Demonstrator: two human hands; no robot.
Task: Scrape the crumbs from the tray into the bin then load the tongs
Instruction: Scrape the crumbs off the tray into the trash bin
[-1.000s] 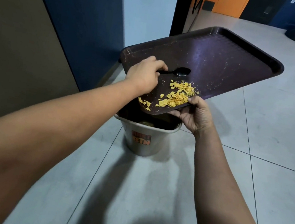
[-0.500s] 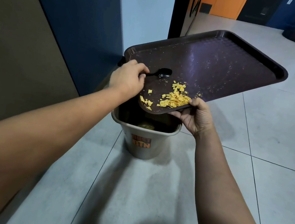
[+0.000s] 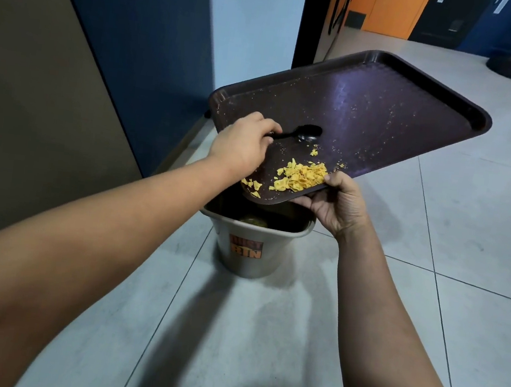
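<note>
A dark brown tray (image 3: 384, 112) is tilted with its near corner over a grey bin (image 3: 251, 250) on the floor. My right hand (image 3: 338, 206) grips the tray's near edge from below, thumb on top. Yellow crumbs (image 3: 300, 176) lie piled at that low corner, with a few more (image 3: 252, 184) further left by the rim. My left hand (image 3: 244, 144) holds the handle of a black spoon (image 3: 309, 132), whose bowl rests on the tray above the crumbs. No tongs are in view.
A dark blue wall panel (image 3: 132, 36) and a brown panel (image 3: 21, 87) stand to the left of the bin. Grey floor tiles (image 3: 466, 233) stretch right and toward me. A doorway with orange and black doors (image 3: 396, 9) is behind the tray.
The spoon went left across the tray, then came back right and sits above the crumb pile. The crumbs have bunched tighter at the low corner.
</note>
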